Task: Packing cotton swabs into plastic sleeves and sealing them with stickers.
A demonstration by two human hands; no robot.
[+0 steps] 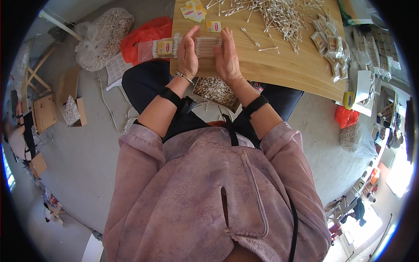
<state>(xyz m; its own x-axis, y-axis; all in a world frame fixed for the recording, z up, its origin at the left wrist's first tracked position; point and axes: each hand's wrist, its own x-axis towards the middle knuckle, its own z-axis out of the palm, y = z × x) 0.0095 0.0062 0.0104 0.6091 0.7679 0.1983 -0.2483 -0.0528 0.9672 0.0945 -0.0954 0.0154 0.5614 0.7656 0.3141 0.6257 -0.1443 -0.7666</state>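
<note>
A neat row of cotton swabs (207,47) lies on the wooden table (262,65) near its front edge, between my two hands. My left hand (188,54) stands on edge at the row's left end, fingers stretched out. At the right end my right hand (227,56) faces it, its fingers also straight. Whether the palms press on the swabs is hard to see. Just left of my left hand is a clear packet of swabs with a yellow label card (164,47). A single yellow card (213,26) lies beyond the row.
Loose swabs (279,19) are heaped at the back. Filled packets (331,41) pile up on the right, and more cards (192,10) lie back left. Below the table edge sits a box of swabs (216,91). A red bag (146,37) and a swab-filled sack (107,37) are on the left.
</note>
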